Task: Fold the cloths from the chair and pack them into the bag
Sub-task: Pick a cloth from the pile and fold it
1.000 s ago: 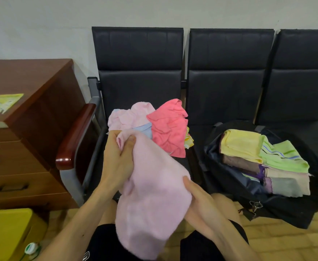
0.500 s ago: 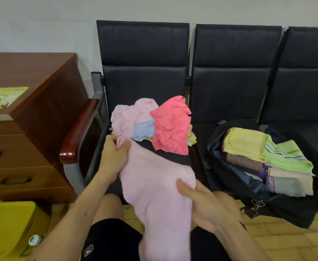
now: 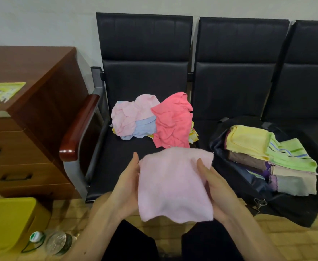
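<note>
I hold a light pink cloth (image 3: pixel 173 185), folded into a rough square, in front of me above my knees. My left hand (image 3: pixel 125 189) holds its left edge and my right hand (image 3: pixel 216 187) holds its right edge, with the fingers hidden under the fabric. On the seat of the left black chair (image 3: pixel 128 157) lies a crumpled pile: a pale pink cloth (image 3: pixel 130 113), a light blue cloth (image 3: pixel 145 127) and a coral pink cloth (image 3: pixel 173 121). An open black bag (image 3: pixel 286 210) on the middle seat holds folded cloths, among them a yellow cloth (image 3: pixel 248 140) and a green striped cloth (image 3: pixel 290 155).
A brown wooden drawer cabinet (image 3: pixel 32 129) with a green leaflet (image 3: pixel 3 92) on top stands at the left. The chair's wooden armrest (image 3: pixel 79 129) juts toward me. A yellow box (image 3: pixel 5 225) and a plastic bottle (image 3: pixel 54 242) sit on the tiled floor at lower left.
The pink cloth hung long from my left hand before. Now it is doubled into a square held at both side edges, lower and centred. My left hand moved down from near the pile.
</note>
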`<state>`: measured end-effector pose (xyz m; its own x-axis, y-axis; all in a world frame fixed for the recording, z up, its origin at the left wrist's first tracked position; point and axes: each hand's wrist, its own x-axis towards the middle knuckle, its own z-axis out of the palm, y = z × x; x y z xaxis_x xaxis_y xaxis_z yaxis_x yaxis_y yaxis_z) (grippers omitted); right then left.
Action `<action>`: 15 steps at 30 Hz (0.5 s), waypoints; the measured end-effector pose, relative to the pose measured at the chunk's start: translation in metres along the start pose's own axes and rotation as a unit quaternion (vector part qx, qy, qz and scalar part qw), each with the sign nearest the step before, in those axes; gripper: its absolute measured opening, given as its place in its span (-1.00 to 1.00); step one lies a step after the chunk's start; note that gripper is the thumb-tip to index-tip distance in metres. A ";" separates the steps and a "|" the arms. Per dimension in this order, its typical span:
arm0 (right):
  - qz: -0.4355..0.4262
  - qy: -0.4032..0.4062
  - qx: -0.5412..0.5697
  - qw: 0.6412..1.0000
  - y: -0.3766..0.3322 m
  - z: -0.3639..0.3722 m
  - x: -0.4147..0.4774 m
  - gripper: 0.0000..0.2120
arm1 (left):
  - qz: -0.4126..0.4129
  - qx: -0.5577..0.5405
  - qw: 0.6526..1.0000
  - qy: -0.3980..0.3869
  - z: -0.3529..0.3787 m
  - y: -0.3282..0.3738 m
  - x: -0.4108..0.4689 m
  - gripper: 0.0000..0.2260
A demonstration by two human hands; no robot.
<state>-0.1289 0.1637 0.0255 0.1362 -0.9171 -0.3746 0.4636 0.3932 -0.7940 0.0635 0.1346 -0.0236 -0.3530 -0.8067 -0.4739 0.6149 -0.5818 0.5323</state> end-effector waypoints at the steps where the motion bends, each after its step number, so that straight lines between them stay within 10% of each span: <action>1: 0.022 0.016 0.006 1.000 0.001 -0.003 0.002 -0.41 | 0.012 0.020 1.000 -0.005 -0.002 0.001 0.002 -0.49; 8: 0.006 -0.012 -0.059 0.998 0.001 -0.019 -0.002 -0.65 | 0.072 0.158 0.985 0.024 -0.014 -0.003 0.005 -0.38; 15: -0.088 0.152 -0.251 0.952 0.005 -0.025 0.016 -0.59 | 0.239 0.259 0.932 0.081 -0.004 0.007 0.008 -0.52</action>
<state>-0.1460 0.1522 0.0038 -0.2001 -0.9404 -0.2749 -0.0308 0.2865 -0.9576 0.0682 0.1241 -0.0265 0.0111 -0.9847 -0.1742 0.2369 -0.1666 0.9571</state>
